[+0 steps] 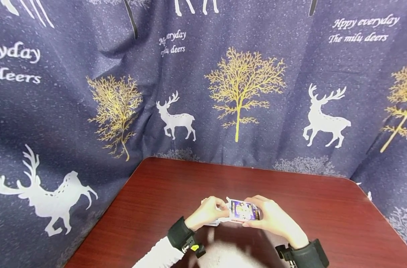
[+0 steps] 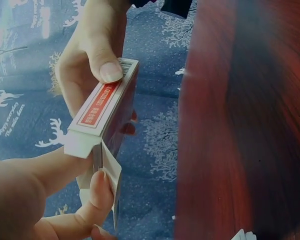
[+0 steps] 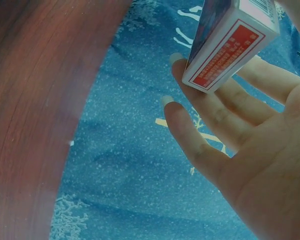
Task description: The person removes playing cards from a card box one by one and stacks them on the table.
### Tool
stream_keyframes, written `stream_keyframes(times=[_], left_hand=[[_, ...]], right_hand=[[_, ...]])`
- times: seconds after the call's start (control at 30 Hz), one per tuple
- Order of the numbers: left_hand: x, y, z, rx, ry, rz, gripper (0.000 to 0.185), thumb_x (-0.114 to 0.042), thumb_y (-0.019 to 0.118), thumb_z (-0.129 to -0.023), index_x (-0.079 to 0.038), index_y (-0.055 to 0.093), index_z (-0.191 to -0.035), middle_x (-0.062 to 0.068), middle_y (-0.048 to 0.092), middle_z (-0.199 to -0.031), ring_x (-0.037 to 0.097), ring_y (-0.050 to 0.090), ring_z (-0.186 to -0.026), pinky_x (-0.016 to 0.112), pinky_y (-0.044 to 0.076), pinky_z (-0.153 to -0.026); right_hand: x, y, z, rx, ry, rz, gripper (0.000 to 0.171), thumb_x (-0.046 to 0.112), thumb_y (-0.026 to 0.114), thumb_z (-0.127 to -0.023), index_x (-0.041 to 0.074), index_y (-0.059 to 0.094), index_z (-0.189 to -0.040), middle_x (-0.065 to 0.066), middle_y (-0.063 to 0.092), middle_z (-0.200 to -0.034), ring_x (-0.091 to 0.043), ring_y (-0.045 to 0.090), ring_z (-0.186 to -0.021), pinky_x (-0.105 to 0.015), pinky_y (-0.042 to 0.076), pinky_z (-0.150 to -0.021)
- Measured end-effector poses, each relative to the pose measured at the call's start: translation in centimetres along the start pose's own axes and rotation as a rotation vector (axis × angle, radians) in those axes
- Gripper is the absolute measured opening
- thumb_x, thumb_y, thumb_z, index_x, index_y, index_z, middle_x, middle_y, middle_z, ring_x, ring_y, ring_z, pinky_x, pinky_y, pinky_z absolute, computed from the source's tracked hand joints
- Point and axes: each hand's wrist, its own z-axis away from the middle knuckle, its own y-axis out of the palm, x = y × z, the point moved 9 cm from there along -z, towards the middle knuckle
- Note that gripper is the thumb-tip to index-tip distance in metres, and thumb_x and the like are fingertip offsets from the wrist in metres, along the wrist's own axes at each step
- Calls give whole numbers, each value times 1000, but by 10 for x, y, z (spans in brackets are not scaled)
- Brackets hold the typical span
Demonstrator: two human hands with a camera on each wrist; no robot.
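In the head view, your right hand grips the printed tuck box above the wooden table; your left hand curls its fingers at the box's left end. Hold the right grip steady. In the left wrist view, your left fingers pinch the open end beside a raised flap; whatever is inside, I can't tell. Avoid creasing that flap. In the right wrist view, your fingers support the box; squeeze lightly.
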Motion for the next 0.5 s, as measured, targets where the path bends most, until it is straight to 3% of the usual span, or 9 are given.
stream_keyframes(times=[0.27,0.5], left_hand=[[1,4,-2,24,-5,65,6,-14,71,-72,-8,69,-72,-11,58,-65,0,46,-61,17,37,-58],[6,8,-1,63,-34,145,9,-12,71,-73,-4,68,-76,-9,57,-67,1,45,-58,18,35,-52]], right_hand=[[1,-4,-1,-16,-10,6,54,42,84,-68,12,67,-110,5,64,-98,-2,55,-82,-21,47,-69],[-1,-2,1,-10,-5,12,55,42,83,-69,12,67,-111,6,64,-99,-1,55,-83,-22,48,-70]])
